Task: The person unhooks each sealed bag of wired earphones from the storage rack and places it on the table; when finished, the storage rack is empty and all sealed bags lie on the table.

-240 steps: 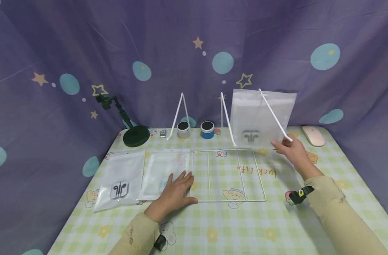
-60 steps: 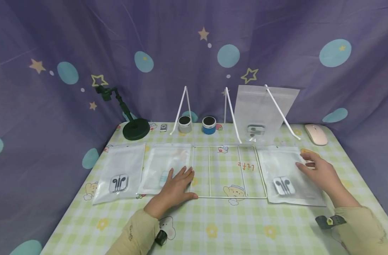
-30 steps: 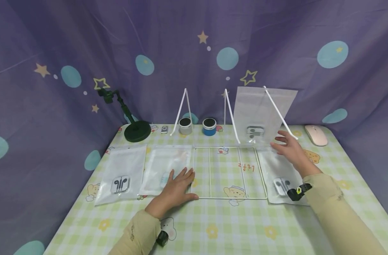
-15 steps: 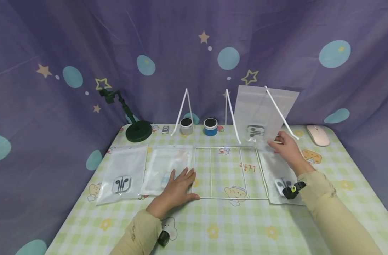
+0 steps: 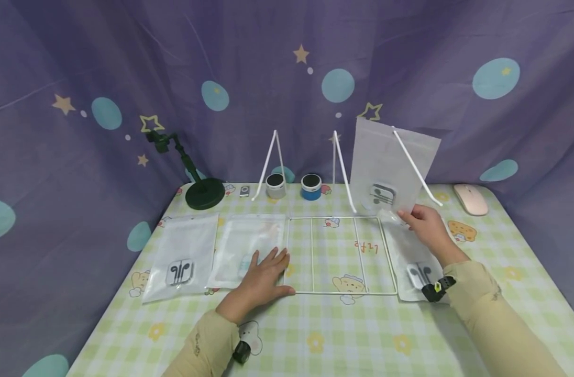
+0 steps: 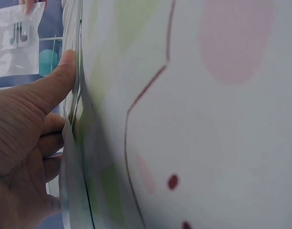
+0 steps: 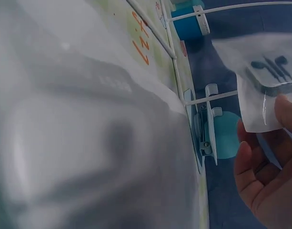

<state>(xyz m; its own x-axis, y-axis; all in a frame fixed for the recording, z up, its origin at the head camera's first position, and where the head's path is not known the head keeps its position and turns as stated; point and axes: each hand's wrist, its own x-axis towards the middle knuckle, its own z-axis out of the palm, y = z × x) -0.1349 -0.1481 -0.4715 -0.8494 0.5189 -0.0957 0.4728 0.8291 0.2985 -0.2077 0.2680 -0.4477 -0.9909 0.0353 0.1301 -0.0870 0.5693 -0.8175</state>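
Note:
A white wire rack [image 5: 341, 293] lies on the table, with three white prongs rising at its back. From the right prong hangs a frosted zip bag [image 5: 386, 152] holding boxed earphones [image 5: 382, 195]. My right hand [image 5: 428, 230] pinches that bag's lower right corner between thumb and fingers, as the right wrist view also shows. The bag hangs tilted. Below it, a second earphone bag [image 5: 405, 251] lies flat, partly under my wrist. My left hand [image 5: 263, 277] rests with fingers spread on a flat zip bag [image 5: 249, 235] and the rack's left edge.
Another earphone bag [image 5: 180, 246] lies at far left. Along the back stand a black stand [image 5: 204, 193], a tiny silver player [image 5: 244, 191], a silver speaker [image 5: 275, 187] and a blue speaker [image 5: 311, 188]. A pink mouse [image 5: 471, 200] sits at back right.
Eight seconds ago several bags hung together; one now lies flat at right. My right hand has returned to the hanging bag and gripped its corner, tilting it. My left hand stays put.

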